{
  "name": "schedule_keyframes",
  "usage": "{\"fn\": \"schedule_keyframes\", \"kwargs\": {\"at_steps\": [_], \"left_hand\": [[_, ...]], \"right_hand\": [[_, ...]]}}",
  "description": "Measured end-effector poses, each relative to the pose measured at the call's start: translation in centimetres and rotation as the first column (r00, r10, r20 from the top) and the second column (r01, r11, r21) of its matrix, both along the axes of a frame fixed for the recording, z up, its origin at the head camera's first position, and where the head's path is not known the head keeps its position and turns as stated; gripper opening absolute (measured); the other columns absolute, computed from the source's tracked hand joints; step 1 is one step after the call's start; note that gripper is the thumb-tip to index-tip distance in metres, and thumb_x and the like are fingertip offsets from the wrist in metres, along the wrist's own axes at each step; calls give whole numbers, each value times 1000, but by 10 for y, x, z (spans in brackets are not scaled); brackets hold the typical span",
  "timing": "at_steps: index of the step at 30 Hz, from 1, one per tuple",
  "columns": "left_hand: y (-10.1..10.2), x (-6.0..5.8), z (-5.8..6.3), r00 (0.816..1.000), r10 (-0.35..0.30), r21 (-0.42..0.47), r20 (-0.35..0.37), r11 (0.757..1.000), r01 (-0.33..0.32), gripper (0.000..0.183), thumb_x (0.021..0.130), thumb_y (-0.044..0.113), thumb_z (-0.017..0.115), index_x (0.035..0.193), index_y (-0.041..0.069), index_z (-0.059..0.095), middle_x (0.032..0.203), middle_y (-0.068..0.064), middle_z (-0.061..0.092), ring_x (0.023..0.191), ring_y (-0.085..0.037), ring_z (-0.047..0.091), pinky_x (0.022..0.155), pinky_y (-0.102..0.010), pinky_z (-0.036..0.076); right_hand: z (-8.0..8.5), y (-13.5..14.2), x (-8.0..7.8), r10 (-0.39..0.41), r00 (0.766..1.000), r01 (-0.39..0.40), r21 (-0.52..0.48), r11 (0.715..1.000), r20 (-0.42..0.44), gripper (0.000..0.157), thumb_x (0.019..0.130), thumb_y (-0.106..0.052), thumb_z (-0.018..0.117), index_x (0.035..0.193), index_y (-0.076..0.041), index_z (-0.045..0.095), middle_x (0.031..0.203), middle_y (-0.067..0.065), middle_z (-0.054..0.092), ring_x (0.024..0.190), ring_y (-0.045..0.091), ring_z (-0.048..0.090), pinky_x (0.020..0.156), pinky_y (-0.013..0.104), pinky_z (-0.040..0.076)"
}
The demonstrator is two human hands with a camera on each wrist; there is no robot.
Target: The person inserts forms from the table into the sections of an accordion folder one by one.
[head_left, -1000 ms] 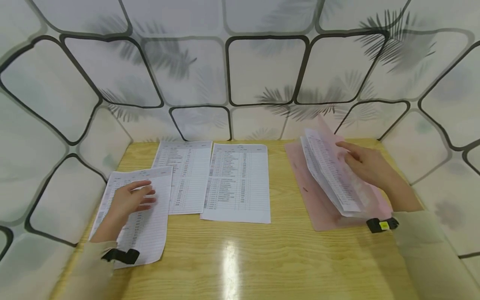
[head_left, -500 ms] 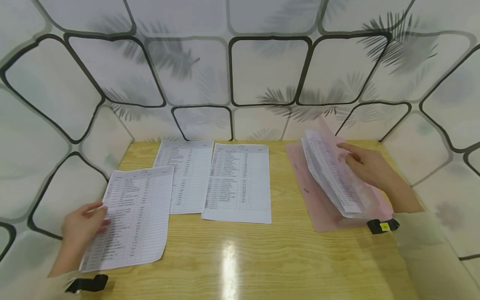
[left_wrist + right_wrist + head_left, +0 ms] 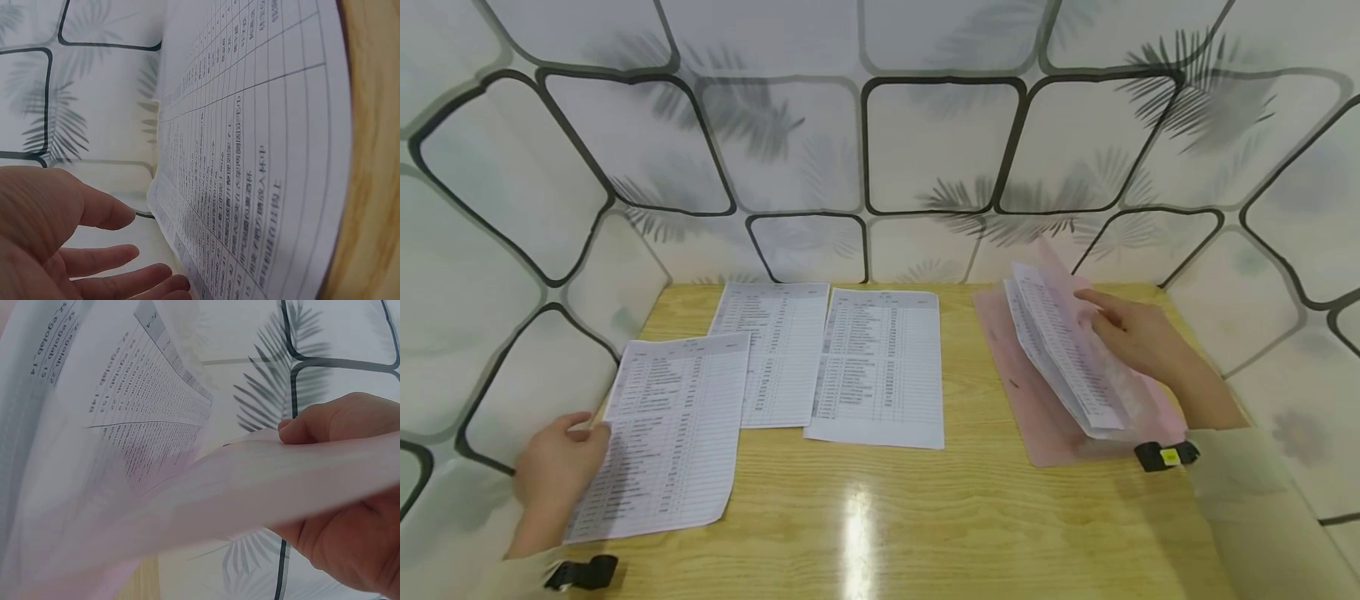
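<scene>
My left hand is at the left edge of a printed sheet lying on the wooden table. In the left wrist view, the fingers of that hand are relaxed and spread from the thumb, with fingertips against or just beside the sheet's edge. On the right, my right hand holds up the cover of a translucent pink folder. The right wrist view shows the cover pinched between thumb and fingers. Several printed pages stand tilted inside the folder.
Two more printed sheets, one at the back left and one in the middle, lie side by side on the wooden table. Patterned walls enclose the table at the back and sides.
My left hand has moved off the middle of the left sheet to its left edge, then shifted only slightly. My right hand keeps holding the folder cover in the same place.
</scene>
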State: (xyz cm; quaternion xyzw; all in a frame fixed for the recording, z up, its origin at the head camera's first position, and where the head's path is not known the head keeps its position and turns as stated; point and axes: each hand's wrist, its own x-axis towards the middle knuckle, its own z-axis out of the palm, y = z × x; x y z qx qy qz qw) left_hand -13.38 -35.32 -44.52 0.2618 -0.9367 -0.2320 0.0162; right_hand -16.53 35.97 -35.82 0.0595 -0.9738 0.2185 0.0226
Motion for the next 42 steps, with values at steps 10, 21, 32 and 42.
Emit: {"fn": "schedule_keyframes", "kwargs": {"at_steps": [10,21,32,42], "left_hand": [[-8,-1,-6,994,-103,14,33,995,102,58,98,26,57,146,-6,50,133,-33,65,116,-59,59,70,-54,47],[-7,-8,-9,993,-119,138,-4,983,118,50,96,19,60,135,-13,60,113,-39,67,84,-39,67,60,-30,48],[-2,-14,-6,977,-205,620,60,775,124,65,108,19,56,154,-19,32,88,8,71,75,-4,70,68,-26,64],[11,-19,-4,963,-263,683,53,714,158,71,108,31,62,158,-10,34,90,21,68,84,1,67,73,-21,61]], "right_hand": [[-1,0,0,8,1000,-8,-6,1000,1,46,110,-20,43,153,-7,54,63,-5,32,50,9,34,45,26,31],[0,-2,-1,15,1000,-15,-5,1000,-16,46,109,-18,43,151,-7,55,63,-5,31,51,9,34,46,26,31],[-4,0,-3,1,1000,-1,6,1000,-13,45,109,-19,44,152,-8,55,65,-5,33,55,10,35,50,27,32],[-5,0,-3,7,1000,-7,0,1000,-12,45,110,-21,44,152,-9,55,66,-4,32,58,13,37,52,28,32]]}}
